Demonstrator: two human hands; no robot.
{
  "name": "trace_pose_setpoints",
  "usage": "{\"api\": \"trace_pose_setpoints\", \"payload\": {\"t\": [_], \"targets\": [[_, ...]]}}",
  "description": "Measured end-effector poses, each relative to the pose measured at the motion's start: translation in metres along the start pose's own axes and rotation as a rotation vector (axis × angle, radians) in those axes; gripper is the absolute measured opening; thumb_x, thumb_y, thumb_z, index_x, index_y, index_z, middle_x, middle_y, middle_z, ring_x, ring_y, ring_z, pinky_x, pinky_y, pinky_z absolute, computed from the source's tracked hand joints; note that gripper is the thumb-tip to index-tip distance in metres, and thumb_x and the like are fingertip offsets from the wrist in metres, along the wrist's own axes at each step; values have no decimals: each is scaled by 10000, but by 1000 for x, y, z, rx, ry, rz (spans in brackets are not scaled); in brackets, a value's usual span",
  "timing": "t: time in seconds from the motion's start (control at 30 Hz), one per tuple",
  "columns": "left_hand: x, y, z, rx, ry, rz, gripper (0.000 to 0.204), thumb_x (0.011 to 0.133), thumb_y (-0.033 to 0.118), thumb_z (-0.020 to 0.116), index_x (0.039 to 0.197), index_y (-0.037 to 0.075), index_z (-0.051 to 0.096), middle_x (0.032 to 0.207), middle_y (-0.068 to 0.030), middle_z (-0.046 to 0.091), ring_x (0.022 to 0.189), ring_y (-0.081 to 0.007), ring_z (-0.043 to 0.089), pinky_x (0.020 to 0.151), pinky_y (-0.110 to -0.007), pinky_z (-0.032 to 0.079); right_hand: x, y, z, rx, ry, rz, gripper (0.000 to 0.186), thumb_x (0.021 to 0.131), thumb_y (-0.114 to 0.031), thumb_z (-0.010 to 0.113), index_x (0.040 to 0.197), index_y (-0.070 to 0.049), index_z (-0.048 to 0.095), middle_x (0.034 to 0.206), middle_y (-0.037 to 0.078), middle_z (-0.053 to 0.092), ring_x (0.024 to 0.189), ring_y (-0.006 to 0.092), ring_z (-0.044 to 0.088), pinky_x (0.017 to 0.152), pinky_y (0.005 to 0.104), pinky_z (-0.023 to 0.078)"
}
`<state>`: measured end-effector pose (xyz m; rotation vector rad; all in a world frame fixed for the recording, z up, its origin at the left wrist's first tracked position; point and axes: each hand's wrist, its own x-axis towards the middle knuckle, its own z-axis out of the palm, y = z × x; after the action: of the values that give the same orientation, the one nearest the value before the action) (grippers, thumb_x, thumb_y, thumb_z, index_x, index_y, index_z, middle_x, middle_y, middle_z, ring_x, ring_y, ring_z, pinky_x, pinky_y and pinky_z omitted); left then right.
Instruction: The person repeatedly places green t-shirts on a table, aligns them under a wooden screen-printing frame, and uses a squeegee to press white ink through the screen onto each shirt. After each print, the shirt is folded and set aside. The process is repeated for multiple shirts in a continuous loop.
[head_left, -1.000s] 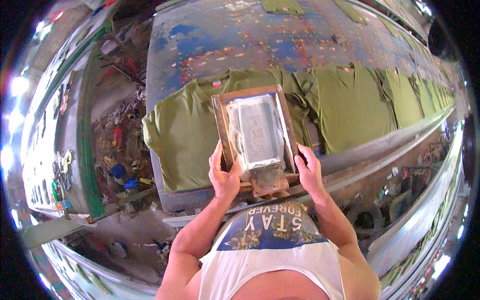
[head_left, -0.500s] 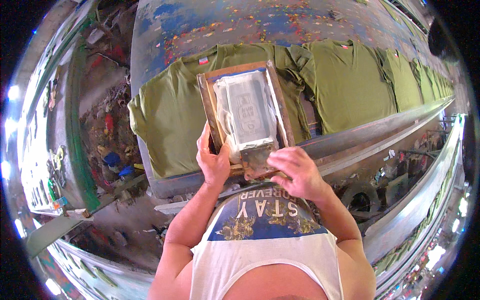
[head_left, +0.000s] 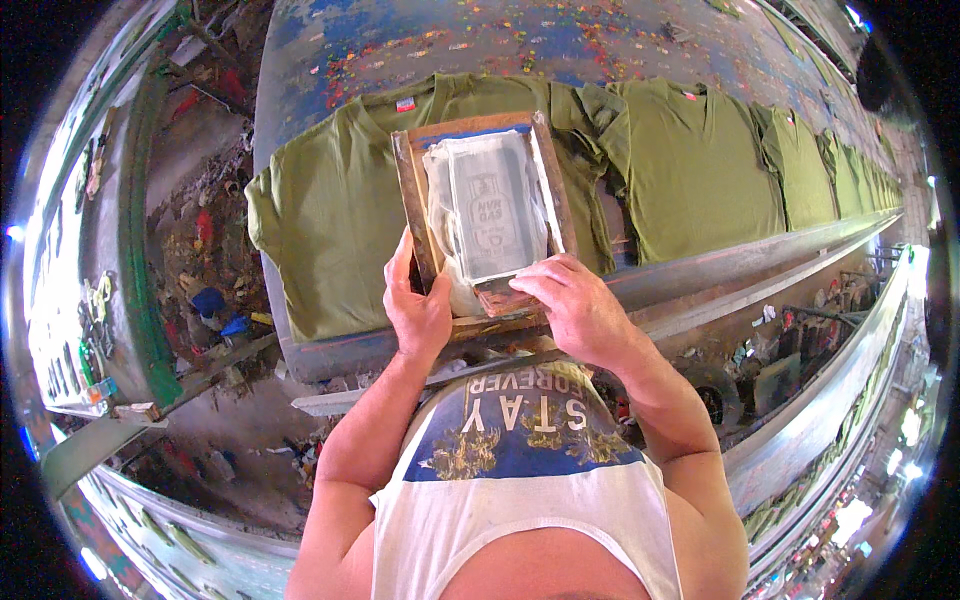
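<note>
A wooden-framed printing screen [head_left: 412,200] lies over the chest of an olive-green T-shirt [head_left: 335,225] spread on a long table. Its pale mesh carries a grey rectangular design, with whitish tape or smears around it. My left hand [head_left: 420,315] grips the frame's near left corner, thumb inside the rim and fingers along the outer side. At the screen's near end, my right hand [head_left: 578,308] has its fingers closed on the top of a brown squeegee [head_left: 503,300]. The squeegee's lower edge meets the near end of the mesh; my fingers hide its right part.
More olive T-shirts [head_left: 700,170] lie in a row to the right along the table. Colourful paint specks cover the far tabletop [head_left: 450,45]. A metal rail [head_left: 690,310] runs along the near edge. Littered floor [head_left: 195,220] and another long table [head_left: 90,300] are at the left.
My right hand has come in from the right and closed over the squeegee, which now looks more upright. My left hand keeps its hold on the frame. The whole view has shifted slightly.
</note>
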<state>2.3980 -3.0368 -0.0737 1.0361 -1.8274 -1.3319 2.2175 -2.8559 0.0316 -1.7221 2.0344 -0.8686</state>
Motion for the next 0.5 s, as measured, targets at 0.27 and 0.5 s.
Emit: {"api": "trace_pose_setpoints", "payload": {"t": [0.27,0.5], "targets": [[-3,-4,0,-15,-2,-18,755,922,-60,769,1645,66,596,1477,-134,678,1344,-241,674,1154,-370,529,-17,-14,-8,68,19,9,485,791,136,709,1261,23,753,1250,157,746,1206,388,701,1065,498,591],[1,8,-1,-3,-10,-28,742,927,-85,756,1640,20,581,1489,-143,676,1367,-230,668,1162,-370,529,-23,-15,8,16,34,1,390,901,-14,697,1286,-2,759,1251,129,719,1228,352,675,1102,474,545]]}}
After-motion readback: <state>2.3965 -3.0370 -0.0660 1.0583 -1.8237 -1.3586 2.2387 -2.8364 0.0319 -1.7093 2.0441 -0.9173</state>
